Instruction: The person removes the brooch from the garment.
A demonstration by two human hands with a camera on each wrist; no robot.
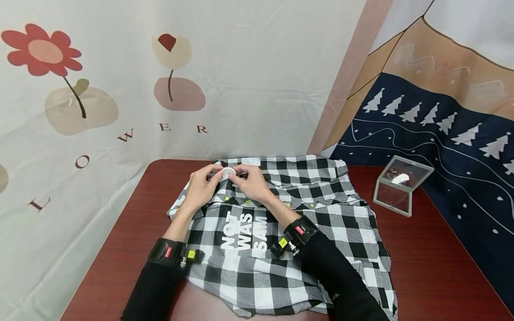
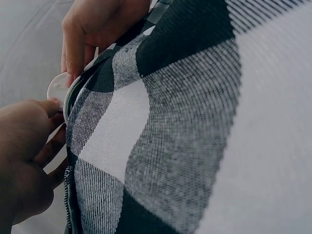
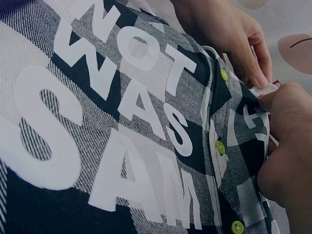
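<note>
Head view, shirt: a black-and-white checked shirt [image 1: 289,232] lies flat on the red-brown desk [image 1: 433,267], collar end away from the person; soft, light, floppy by the look of it.
Head view, hands: left hand [image 1: 202,185] and right hand [image 1: 250,180] both pinch a small white round tag [image 1: 229,171] at the collar.
Head view, room: bare desk to either side; a mirrored box [image 1: 399,185] sits well apart on the right; curtains close behind.
Left wrist view: fingers [image 2: 73,53] curl on the tag's thin rim; it looks stiff, best taken at the edge.
Right wrist view: the green buttons [image 3: 220,146] of the placket run beside the grip.
</note>
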